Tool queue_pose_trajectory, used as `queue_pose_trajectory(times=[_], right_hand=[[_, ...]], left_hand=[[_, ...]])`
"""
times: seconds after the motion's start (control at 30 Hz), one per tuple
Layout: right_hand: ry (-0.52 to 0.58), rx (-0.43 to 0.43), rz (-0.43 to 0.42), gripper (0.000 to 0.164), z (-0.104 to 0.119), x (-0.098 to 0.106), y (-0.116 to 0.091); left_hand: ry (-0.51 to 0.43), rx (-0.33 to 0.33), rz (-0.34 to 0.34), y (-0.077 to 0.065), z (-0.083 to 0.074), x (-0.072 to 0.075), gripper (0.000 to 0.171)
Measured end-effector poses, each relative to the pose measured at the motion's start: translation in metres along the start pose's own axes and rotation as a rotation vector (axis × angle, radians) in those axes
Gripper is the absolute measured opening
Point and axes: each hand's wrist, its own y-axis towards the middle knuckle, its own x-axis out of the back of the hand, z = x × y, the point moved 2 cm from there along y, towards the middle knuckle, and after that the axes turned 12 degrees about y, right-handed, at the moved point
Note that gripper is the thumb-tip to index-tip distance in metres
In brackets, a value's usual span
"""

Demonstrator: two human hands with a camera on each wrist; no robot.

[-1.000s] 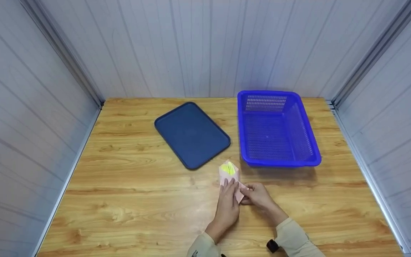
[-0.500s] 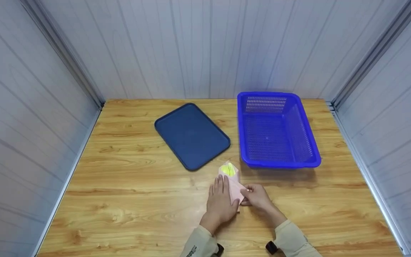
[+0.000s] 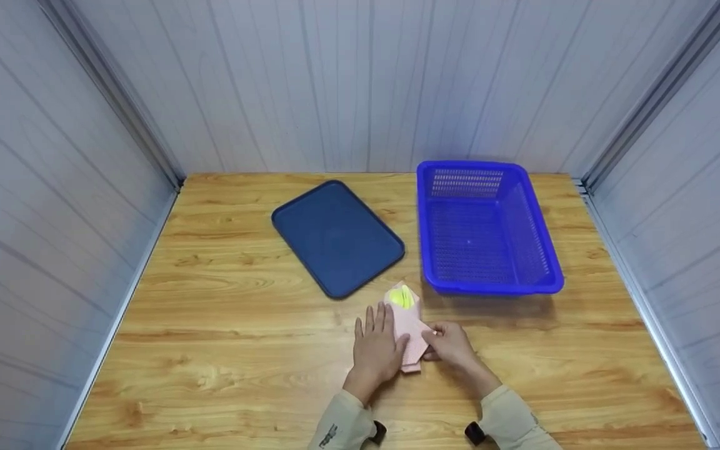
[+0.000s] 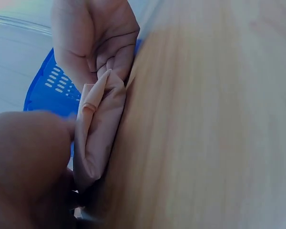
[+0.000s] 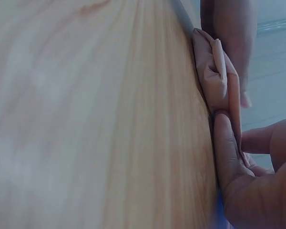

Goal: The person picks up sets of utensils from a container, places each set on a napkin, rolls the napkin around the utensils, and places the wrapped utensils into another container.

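A pink folded napkin (image 3: 409, 337) lies on the table, looking layered and creased in both wrist views. Rounded yellow pieces (image 3: 402, 297), perhaps cutlery heads, show at its far end; their lower parts are hidden. My left hand (image 3: 377, 350) lies with straight fingers along the napkin's left edge, its thumb over the pink surface. On the opposite side, my right hand (image 3: 450, 344) pinches the napkin's right corner between thumb and fingers. The right wrist view shows that pinch close up, with the napkin (image 5: 217, 81) between the fingertips.
A dark blue tray (image 3: 338, 240) lies turned at an angle beyond the left hand. The blue perforated basket (image 3: 491, 289) stands at the back right, close beyond the right hand. Pale panel walls (image 3: 360, 87) enclose the wooden table (image 3: 222, 350) at the back and sides.
My left hand has slid left off the napkin's middle to its left edge, uncovering more pink surface. The right hand keeps its pinch in about the same place.
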Motion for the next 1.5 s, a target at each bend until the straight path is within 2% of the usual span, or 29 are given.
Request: queue_pose_trajectory(times=[0.1,0.2,0.3,0.37,0.47,0.53,0.63,0.73,0.83,0.97,1.1,1.23,1.37,1.5], right_hand=[[-0.004,0.02,0.008,0.012,0.001,0.0,-0.001],[-0.005,0.038,0.025,0.013,0.001,0.0,-0.001],[-0.021,0.036,0.014,0.015,0.0,0.001,-0.001],[-0.043,0.025,-0.016,0.018,-0.001,0.0,0.0],[-0.127,0.039,-0.054,0.02,-0.001,-0.001,-0.001],[-0.243,0.102,-0.063,0.022,0.002,-0.002,-0.004],[-0.431,0.227,-0.088,0.015,0.008,-0.004,-0.009],[-0.51,0.297,-0.112,0.01,0.009,-0.008,-0.01],[-0.473,0.281,-0.123,0.011,0.007,-0.011,-0.008],[-0.353,0.216,-0.141,0.011,0.004,-0.012,-0.003],[-0.16,0.141,-0.132,0.008,0.002,-0.014,-0.001],[-0.006,0.102,-0.096,0.009,0.001,-0.019,-0.003],[0.031,0.135,-0.059,0.011,0.002,-0.022,-0.004],[-0.003,0.184,-0.078,0.011,0.003,-0.023,-0.005]], left_hand=[[-0.023,0.042,-0.086,0.001,-0.002,0.002,0.068],[-0.077,0.115,-0.181,0.0,-0.003,0.007,0.068],[-0.144,0.192,-0.23,-0.001,-0.004,0.013,0.058],[-0.192,0.227,-0.224,-0.002,-0.004,0.016,0.049],[-0.259,0.267,-0.178,-0.002,-0.004,0.017,0.04],[-0.293,0.282,-0.133,0.0,-0.003,0.017,0.037],[-0.345,0.297,-0.075,0.004,-0.001,0.018,0.034],[-0.397,0.301,-0.04,0.006,0.001,0.019,0.034],[-0.454,0.305,-0.039,0.006,0.004,0.02,0.031],[-0.548,0.299,-0.027,0.008,0.009,0.019,0.022],[-0.672,0.284,0.023,0.009,0.015,0.017,0.018],[-0.852,0.285,0.09,0.009,0.019,0.016,0.015],[-1.043,0.285,0.127,0.009,0.02,0.014,0.019],[-1.186,0.281,0.14,0.007,0.019,0.011,0.027]])
